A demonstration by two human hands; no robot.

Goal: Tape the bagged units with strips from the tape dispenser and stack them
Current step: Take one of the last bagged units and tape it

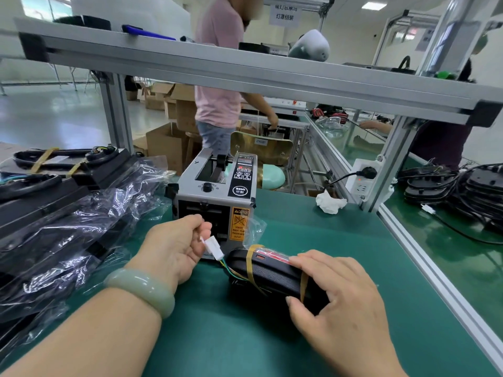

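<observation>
A black unit [268, 270] lies on the green mat in front of the tape dispenser [217, 194], with two tan tape strips around it and a red label on top. My right hand [340, 297] grips the unit's near end, fingers over one strip. My left hand [174, 246] is just in front of the dispenser's outlet and pinches near the white connector [212, 247] on the unit's coloured wires. A stack of black units in clear bags [68, 213] sits at the left, with taped units [62, 161] on top.
A crumpled white tissue [330, 204] lies at the back right near a power strip [363, 178]. An aluminium frame rail [435, 273] bounds the mat on the right; beyond it lies a pile of black units with cables [457, 186]. A person stands behind the bench.
</observation>
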